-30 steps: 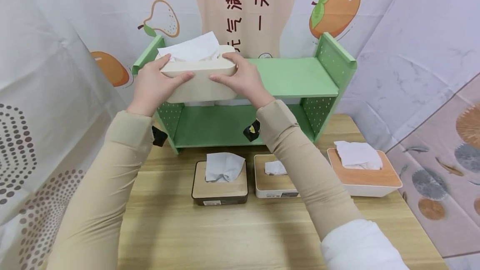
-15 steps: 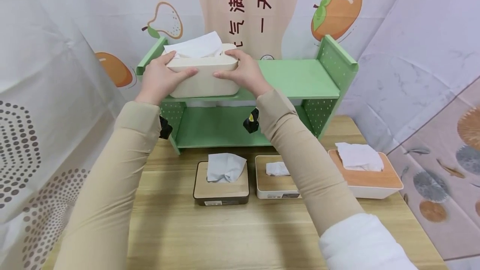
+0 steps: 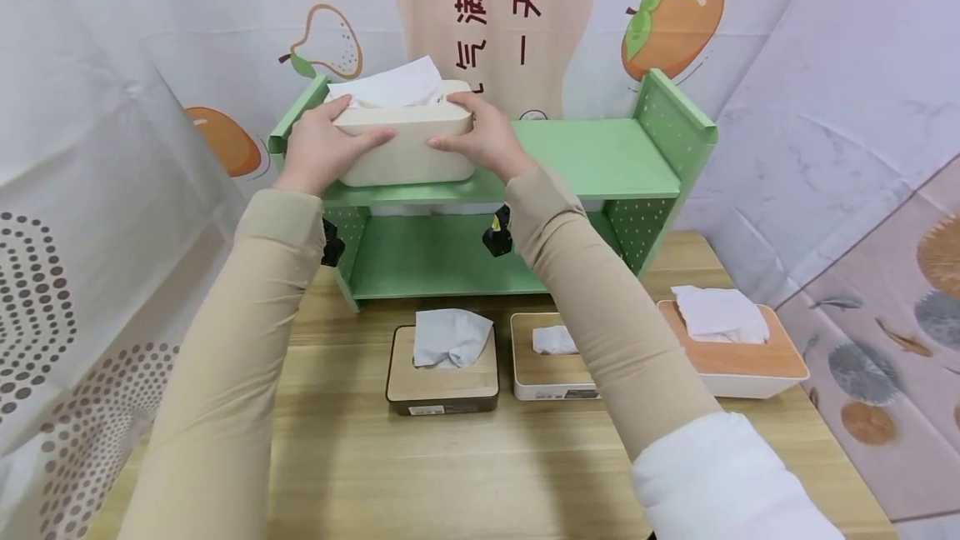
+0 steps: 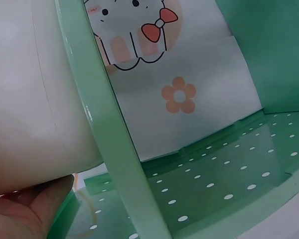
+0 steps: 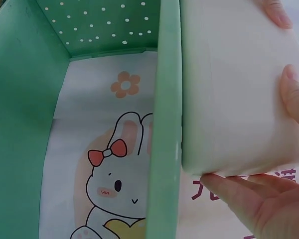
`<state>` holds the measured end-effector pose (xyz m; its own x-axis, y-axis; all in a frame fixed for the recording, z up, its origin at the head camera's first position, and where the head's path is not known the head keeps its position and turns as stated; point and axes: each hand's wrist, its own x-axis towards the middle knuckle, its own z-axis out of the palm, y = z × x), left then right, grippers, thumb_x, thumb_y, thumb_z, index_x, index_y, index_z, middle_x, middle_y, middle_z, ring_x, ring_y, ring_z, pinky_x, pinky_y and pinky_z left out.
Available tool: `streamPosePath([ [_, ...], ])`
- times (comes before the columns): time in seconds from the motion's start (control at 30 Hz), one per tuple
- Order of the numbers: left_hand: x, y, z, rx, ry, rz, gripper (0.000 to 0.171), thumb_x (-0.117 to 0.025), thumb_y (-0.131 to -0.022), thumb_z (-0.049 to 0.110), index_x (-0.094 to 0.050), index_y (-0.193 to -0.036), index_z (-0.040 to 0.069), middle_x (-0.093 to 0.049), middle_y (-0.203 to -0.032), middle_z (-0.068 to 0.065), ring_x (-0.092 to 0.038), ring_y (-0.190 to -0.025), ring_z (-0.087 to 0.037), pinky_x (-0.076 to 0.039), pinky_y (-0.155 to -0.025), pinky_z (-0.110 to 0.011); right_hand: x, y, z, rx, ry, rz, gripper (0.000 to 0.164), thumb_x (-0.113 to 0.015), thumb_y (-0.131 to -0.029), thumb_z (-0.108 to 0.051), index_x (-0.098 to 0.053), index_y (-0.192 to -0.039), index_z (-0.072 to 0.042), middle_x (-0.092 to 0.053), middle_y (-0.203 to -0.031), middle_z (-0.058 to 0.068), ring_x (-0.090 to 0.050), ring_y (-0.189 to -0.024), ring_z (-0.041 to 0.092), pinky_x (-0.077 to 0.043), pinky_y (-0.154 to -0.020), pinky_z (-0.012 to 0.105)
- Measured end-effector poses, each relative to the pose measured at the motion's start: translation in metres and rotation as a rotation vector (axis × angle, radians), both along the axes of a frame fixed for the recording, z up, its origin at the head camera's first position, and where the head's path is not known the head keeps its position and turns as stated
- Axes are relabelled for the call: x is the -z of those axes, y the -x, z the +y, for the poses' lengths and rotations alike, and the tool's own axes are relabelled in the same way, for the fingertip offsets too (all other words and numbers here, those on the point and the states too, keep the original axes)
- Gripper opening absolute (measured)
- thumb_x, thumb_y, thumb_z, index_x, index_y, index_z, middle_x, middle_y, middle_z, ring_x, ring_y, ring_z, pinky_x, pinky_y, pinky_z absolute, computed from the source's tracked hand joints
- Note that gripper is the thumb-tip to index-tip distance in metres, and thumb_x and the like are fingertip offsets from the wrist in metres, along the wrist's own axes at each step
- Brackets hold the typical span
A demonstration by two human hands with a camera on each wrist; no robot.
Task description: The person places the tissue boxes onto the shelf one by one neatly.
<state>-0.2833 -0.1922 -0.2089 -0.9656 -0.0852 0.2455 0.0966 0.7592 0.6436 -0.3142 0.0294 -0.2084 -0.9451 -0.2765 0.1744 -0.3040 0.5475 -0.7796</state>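
While the left hand (image 3: pixel 321 147) is gripping the box (image 3: pixel 408 148) at its left end, thumb spread from fingers, the right hand (image 3: pixel 483 140) is likewise gripping the right end; the box is resting atop the shelf (image 3: pixel 592 157), toward the left.

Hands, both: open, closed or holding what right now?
Left hand: closed on the cream box, left end, thumb on the front.
Right hand: closed on the same box, right end, thumb on the front.
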Motion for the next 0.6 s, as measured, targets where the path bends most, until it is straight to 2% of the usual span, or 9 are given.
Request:
streamPosePath([
  [0.37,-0.003,0.009,-0.003,0.000,-0.002,-0.020,0.091,-0.066,-0.078,0.059,-0.032,-0.148,0.013,-0.037,-0.150,-0.006,-0.038,-0.136,-0.023,-0.032,-0.110,-0.040,-0.006,0.002,-0.007,0.040,-0.029,-0.038,0.074,-0.075,-0.081,-0.031,-0.039,-0.145,-0.019,-0.044,-0.146,0.004,-0.047,-0.125,0.018,-0.039,-0.103,0.028],
  [0.6,-0.005,0.013,-0.003,-0.001,-0.029,-0.054,0.094,-0.066,-0.078,0.060,-0.027,-0.149,0.014,-0.031,-0.153,-0.003,-0.030,-0.141,-0.020,-0.027,-0.114,-0.037,-0.005,0.004,-0.011,0.095,-0.027,-0.059,0.076,-0.076,-0.080,-0.032,-0.039,-0.145,-0.023,-0.042,-0.148,0.001,-0.045,-0.129,0.018,-0.037,-0.105,0.029],
])
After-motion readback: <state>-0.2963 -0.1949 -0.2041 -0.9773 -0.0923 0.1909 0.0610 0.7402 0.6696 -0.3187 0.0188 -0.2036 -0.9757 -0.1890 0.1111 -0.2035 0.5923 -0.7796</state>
